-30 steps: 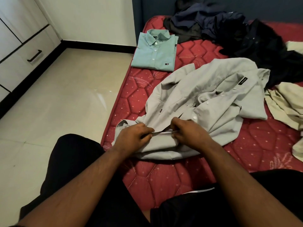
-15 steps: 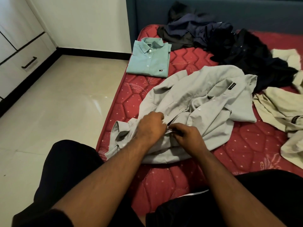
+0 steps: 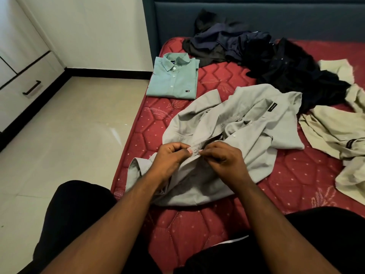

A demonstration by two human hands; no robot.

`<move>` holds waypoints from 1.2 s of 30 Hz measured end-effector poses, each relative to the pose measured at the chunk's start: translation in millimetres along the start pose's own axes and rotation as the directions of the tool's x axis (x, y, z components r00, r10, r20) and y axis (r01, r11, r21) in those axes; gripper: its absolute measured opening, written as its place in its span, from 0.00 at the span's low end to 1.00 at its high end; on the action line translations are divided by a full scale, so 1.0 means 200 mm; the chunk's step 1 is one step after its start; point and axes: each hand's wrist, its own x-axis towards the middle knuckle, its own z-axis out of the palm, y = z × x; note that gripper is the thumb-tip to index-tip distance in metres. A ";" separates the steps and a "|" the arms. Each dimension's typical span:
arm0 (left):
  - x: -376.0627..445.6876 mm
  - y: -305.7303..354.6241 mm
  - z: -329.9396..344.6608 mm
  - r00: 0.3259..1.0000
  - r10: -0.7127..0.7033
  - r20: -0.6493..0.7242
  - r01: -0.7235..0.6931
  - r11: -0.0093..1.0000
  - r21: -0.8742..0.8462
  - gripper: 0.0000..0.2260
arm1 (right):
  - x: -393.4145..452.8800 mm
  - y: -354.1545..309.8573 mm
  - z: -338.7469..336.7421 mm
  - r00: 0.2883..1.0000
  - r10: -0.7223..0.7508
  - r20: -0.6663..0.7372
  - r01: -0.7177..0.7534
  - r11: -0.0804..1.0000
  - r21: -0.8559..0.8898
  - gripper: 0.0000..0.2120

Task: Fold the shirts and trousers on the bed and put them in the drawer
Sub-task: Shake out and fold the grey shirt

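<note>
Red quilted mattress [image 3: 197, 230] carries my grey shirt [image 3: 237, 123] near its left edge. My left hand [image 3: 169, 159] and right hand [image 3: 221, 159] pinch its placket, fastening a button; I should keep both edges aligned. Folded green shirt [image 3: 173, 78] lies beyond.

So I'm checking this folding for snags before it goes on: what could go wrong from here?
1. Both hands, left hand and right hand, pinch the grey shirt at its button placket; the rest lies crumpled, so folding now could trap creases.
2. Its near sleeve sits at the mattress edge and could slide to the floor.
3. The folded green shirt also lies at that edge; tugging nearby might knock it off.
</note>
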 end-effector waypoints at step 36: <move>-0.13 -0.21 0.02 0.693 0.721 -0.002 -0.578 0.557 0.596 0.04 | -0.03 0.00 0.05 0.964 0.255 0.077 -0.262 0.959 0.110 0.03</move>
